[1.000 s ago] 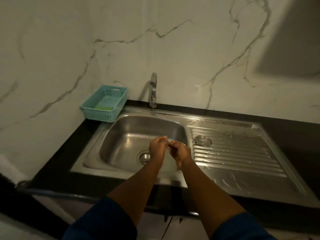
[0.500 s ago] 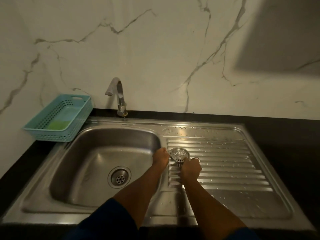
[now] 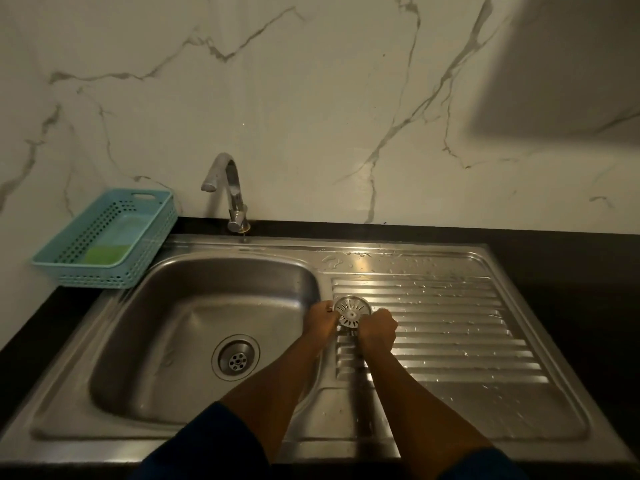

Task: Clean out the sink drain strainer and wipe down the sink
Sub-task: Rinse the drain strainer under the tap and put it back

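**Both hands on the strainer, at the drainboard's left end**

We are holding the strainer, a round slotted metal disc, between both hands over the left end of the ribbed drainboard, just beside the basin's right rim. Its slotted face is tilting up toward us. Our left hand is pinching the strainer's left edge with curled fingers. Our right hand is gripping its near right side in a fist, and we cannot tell whether those fingers are holding the rim or something under it. The two hands are sitting close together, with only the strainer between them.

Left of the left hand and nearer to us, the drain is showing in the floor of the sink. Water drops are glinting on the drainboard beyond and to the right of the right hand. Well beyond the left hand, the faucet is standing at the sink's back edge. Farther left, a teal basket is sitting on the black desk, with a green sponge lying inside it.
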